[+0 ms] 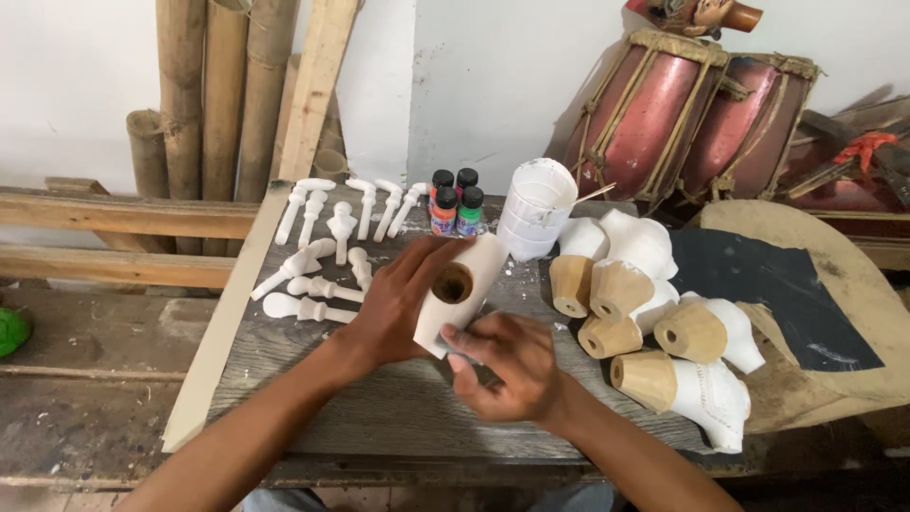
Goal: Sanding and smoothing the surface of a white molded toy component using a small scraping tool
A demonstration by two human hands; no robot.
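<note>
My left hand [396,308] grips a white-painted wooden figure body [469,284] with a round hole in its bare wood end, held tilted above the grey wooden table [379,408]. My right hand [502,365] presses against the near lower edge of that piece, fingers curled; whether it pinches something small is hidden by blur. Several similar white bodies [664,332] with tan ends lie in a heap just right of my hands.
Several small white carved pegs [327,242] lie at the table's back left. Small paint bottles [455,204] and a white plastic cup [536,209] stand at the back. Bamboo poles [218,95] lean left; two red drums [701,109] and dark sheet [768,284] sit right.
</note>
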